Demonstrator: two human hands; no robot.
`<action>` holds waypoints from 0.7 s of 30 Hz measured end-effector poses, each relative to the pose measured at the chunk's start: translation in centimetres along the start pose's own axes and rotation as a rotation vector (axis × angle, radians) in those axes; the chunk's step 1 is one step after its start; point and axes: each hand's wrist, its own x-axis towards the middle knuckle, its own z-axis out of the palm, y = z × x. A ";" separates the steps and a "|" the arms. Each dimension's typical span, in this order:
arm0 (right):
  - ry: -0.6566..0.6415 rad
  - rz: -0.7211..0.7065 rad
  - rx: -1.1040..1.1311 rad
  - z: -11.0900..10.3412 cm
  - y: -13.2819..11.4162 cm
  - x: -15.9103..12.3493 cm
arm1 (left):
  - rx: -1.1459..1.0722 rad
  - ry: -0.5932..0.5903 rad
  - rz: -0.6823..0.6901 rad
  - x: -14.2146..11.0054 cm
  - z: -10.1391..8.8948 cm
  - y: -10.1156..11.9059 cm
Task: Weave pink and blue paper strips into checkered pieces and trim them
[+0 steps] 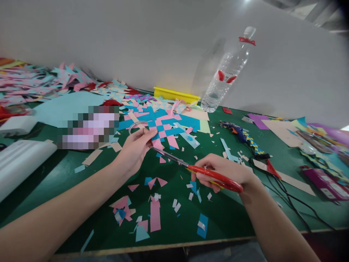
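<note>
Leftmost on the green counter (106,203), pink and light-blue paper strips (29,83) lie heaped behind a light-blue sheet (68,105) and a white, rounded object (25,162). Next, the left hand (137,148) pinches the near edge of a woven pink-and-blue paper piece (161,130), between fingertips and thumb; loose paper scraps (155,216) are scattered nearer the counter's front edge. Behind the woven piece sits a yellow trough-shaped piece (176,95). The right hand (218,169) grips the red-handled scissors (218,177), their blades pointing left, tips close to the left fingers. Beyond, a clear plastic bottle (225,80) stands near the grey wall (131,40). Farther right are dark cords (286,196) and a magenta box (324,182).
</note>
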 end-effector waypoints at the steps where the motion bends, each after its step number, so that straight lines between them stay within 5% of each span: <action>1: 0.005 0.004 -0.001 0.0 0.0 0.0 | -0.002 0.005 0.001 0.0 0.0 0.0; 15: -0.023 -0.048 -0.212 -0.4 0.3 -0.1 | 0.065 0.012 0.063 0.6 -0.4 -0.3; 21: 0.090 -0.154 -0.125 -0.5 -0.2 -0.8 | 0.206 0.026 0.131 1.2 -0.9 -0.3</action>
